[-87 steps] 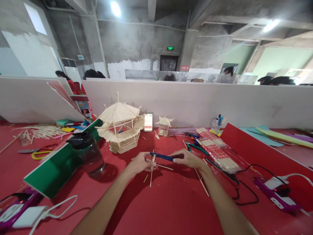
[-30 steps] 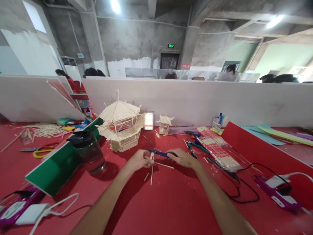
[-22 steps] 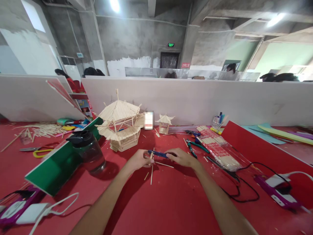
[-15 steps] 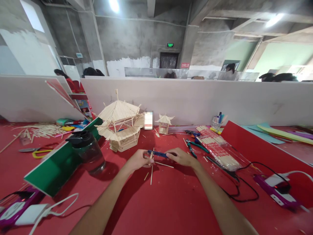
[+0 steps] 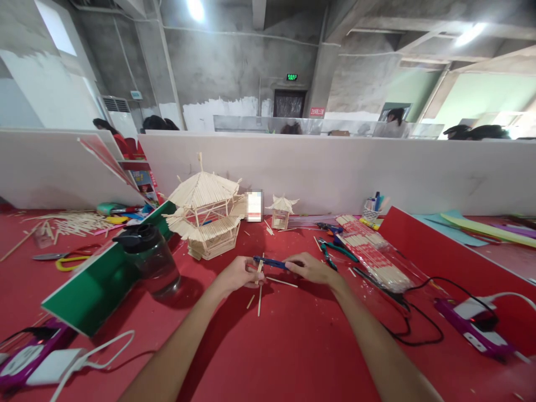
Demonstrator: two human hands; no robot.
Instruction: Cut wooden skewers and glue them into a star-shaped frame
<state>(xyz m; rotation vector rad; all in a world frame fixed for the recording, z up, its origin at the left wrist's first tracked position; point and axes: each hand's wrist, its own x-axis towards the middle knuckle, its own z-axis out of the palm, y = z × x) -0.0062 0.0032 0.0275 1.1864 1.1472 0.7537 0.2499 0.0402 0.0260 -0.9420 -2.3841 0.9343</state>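
Note:
My right hand (image 5: 307,268) is closed on the near end of a slim dark-blue tool (image 5: 271,263), whose exact kind I cannot make out. The tool points left across a short wooden stick (image 5: 260,267) pinched in my left hand (image 5: 243,271). The fingers of my left hand also touch or lie close to the tool's far tip. Below it on the red table lie a longer wooden stick (image 5: 259,301), a slanting stick (image 5: 282,282) and a short offcut (image 5: 250,302). Behind my hands stand a large stick-built pavilion model (image 5: 205,218) and a smaller pavilion model (image 5: 283,211).
A dark water bottle (image 5: 151,259) stands left beside a green board (image 5: 96,279). To the right lie green-handled pliers (image 5: 329,255), bagged sticks (image 5: 377,254) and a black cable (image 5: 422,340). A phone (image 5: 254,205) leans at the back; other people sit beyond the partition (image 5: 335,167).
My left fingers and the stick have shifted very slightly against the blue tool. Everything else stays in place.

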